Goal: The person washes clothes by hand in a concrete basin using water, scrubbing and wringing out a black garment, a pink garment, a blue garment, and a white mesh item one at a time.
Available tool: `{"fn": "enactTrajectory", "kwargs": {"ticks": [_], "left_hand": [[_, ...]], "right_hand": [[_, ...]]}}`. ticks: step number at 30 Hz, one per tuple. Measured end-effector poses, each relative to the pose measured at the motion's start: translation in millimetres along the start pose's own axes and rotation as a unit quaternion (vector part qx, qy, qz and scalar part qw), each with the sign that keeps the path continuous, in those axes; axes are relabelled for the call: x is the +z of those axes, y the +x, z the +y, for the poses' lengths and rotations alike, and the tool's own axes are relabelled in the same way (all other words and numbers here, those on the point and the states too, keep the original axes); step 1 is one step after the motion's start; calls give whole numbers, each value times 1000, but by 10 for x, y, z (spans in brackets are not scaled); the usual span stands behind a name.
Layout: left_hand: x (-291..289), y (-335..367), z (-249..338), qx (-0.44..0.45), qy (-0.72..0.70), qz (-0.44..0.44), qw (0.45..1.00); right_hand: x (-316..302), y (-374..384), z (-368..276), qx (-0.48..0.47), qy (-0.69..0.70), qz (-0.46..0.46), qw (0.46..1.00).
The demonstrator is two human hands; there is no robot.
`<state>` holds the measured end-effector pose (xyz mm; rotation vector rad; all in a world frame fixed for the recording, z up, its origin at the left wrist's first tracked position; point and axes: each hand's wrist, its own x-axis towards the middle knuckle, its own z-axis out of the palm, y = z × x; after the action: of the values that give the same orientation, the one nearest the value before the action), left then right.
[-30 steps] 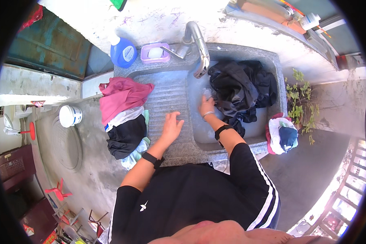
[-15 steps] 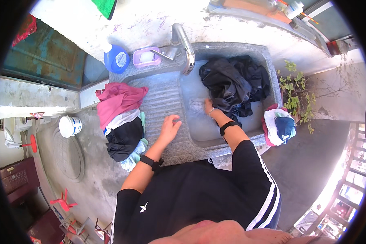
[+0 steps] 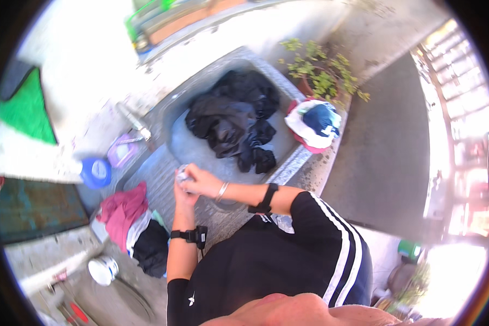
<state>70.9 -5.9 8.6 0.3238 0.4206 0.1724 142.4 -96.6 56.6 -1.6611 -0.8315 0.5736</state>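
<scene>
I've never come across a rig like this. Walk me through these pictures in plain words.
There's no robot here, just a person with two bare hands. The view comes from a camera worn on the head, looking down; its fisheye lens bends straight edges.

In front is a grey sink. Dark clothes lie in its basin, with a ribbed washing slab to the left. A pink cloth and a black cloth lie at the slab's left edge.

The left hand and right hand meet over the sink. The right one grips a small pale item, too blurred to identify.
</scene>
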Motion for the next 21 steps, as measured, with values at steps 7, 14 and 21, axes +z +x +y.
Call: {"fn": "enactTrajectory", "kwargs": {"ticks": [7, 14, 21], "left_hand": [[221, 217, -348, -51, 78, 122, 988], [258, -145, -277, -98, 285, 294, 907], [133, -338, -127, -96, 273, 217, 932]], "right_hand": [[-199, 397, 400, 243, -164, 72, 953], [-496, 415, 1303, 260, -480, -165, 821], [407, 352, 2522, 295, -588, -412, 631]]}}
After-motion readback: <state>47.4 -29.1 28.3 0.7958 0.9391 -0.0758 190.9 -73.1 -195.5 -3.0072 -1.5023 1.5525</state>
